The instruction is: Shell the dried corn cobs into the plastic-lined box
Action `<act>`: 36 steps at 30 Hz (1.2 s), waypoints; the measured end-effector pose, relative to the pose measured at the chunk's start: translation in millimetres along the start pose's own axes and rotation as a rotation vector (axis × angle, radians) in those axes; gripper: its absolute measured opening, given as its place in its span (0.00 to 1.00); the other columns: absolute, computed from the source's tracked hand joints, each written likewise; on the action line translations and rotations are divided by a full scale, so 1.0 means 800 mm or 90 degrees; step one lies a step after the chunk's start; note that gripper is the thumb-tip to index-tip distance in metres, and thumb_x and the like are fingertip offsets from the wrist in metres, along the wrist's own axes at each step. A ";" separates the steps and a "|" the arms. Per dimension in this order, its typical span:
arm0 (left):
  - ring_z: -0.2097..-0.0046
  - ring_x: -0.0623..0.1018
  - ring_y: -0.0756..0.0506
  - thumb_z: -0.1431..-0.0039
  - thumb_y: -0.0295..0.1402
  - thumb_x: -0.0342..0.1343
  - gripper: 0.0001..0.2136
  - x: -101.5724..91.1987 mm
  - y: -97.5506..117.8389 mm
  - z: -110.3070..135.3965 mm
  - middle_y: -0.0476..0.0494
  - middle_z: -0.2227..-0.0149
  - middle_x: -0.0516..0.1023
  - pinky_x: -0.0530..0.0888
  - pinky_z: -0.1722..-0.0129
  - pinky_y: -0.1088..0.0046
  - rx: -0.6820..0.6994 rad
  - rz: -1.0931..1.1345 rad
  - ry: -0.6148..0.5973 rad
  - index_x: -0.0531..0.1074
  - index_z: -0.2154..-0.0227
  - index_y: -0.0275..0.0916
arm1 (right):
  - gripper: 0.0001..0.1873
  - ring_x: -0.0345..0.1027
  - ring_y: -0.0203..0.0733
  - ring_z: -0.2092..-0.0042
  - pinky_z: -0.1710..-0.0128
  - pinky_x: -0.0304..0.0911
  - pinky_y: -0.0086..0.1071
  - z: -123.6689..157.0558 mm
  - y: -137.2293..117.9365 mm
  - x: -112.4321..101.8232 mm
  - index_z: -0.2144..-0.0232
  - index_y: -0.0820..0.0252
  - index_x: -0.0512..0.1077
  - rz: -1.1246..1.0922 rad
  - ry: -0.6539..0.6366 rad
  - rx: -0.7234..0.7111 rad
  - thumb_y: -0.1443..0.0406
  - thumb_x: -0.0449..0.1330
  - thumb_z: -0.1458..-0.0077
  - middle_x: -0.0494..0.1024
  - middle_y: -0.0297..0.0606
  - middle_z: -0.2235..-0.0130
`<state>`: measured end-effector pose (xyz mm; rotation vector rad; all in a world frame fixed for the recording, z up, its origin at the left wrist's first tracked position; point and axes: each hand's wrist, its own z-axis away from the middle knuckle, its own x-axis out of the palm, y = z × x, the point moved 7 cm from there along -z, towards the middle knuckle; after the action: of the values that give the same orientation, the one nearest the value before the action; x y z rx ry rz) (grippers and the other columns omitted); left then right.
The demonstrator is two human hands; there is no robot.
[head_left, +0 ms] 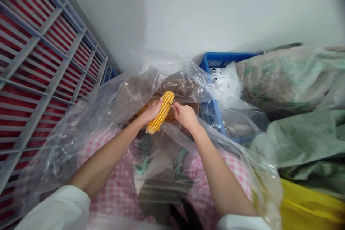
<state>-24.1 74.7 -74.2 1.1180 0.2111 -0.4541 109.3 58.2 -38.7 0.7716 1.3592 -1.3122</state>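
Observation:
A yellow corn cob [161, 114], thick with kernels, is held at a slant in front of me. My left hand [153, 110] wraps round its left side, thumb along the upper part. My right hand [185, 115] is closed on a thin dark pointed tool [170, 104], whose tip meets the cob's right side near the top; its handle is hidden in the fingers, so its exact kind is unclear. Below the cob, loose corn kernels [169, 117] lie inside a large clear plastic bag [113, 97], which spreads open across my lap.
Slatted grey plastic crates [45, 61] with red behind the bars rise on the left. A blue crate [215, 115] with white bags stands to the right. Beyond it lie a stuffed woven sack [280, 79], green sacking [304, 136] and something yellow [309, 205]. A white wall [188, 14] closes the back.

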 end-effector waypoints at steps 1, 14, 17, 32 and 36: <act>0.67 0.76 0.44 0.44 0.51 0.39 0.23 0.006 0.001 0.002 0.40 0.71 0.77 0.70 0.69 0.71 -0.018 0.057 -0.044 0.69 0.68 0.36 | 0.19 0.70 0.44 0.68 0.71 0.52 0.30 0.002 0.001 -0.007 0.64 0.57 0.69 -0.028 -0.002 -0.008 0.60 0.40 0.41 0.77 0.44 0.69; 0.81 0.73 0.46 0.45 0.54 0.38 0.27 0.060 0.023 0.049 0.42 0.79 0.74 0.69 0.84 0.73 -0.297 0.452 -0.429 0.70 0.68 0.34 | 0.17 0.60 0.35 0.74 0.72 0.50 0.26 0.011 0.036 -0.078 0.71 0.56 0.71 -0.269 0.073 -0.015 0.57 0.46 0.44 0.72 0.31 0.75; 0.82 0.73 0.47 0.45 0.54 0.35 0.28 0.043 0.035 0.044 0.42 0.81 0.74 0.67 0.86 0.74 -0.268 0.459 -0.297 0.70 0.71 0.34 | 0.18 0.56 0.33 0.77 0.74 0.48 0.27 0.013 0.040 -0.079 0.77 0.57 0.70 -0.281 0.073 0.023 0.55 0.47 0.45 0.69 0.30 0.79; 0.82 0.73 0.48 0.43 0.52 0.35 0.26 0.030 0.039 0.033 0.45 0.83 0.73 0.68 0.84 0.75 -0.222 0.491 -0.220 0.70 0.73 0.35 | 0.19 0.55 0.31 0.77 0.75 0.47 0.26 0.018 0.026 -0.081 0.81 0.60 0.67 -0.372 0.067 0.008 0.56 0.48 0.46 0.65 0.29 0.81; 0.82 0.72 0.48 0.45 0.54 0.38 0.27 0.032 0.033 0.024 0.45 0.82 0.72 0.68 0.83 0.75 -0.143 0.436 -0.206 0.70 0.74 0.35 | 0.21 0.56 0.31 0.79 0.76 0.47 0.26 0.020 0.026 -0.073 0.83 0.61 0.66 -0.350 -0.011 0.031 0.56 0.46 0.45 0.64 0.30 0.83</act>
<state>9.2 60.6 -54.5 0.8159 -0.3922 0.0087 147.2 59.4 12.9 0.4245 1.5949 -1.7733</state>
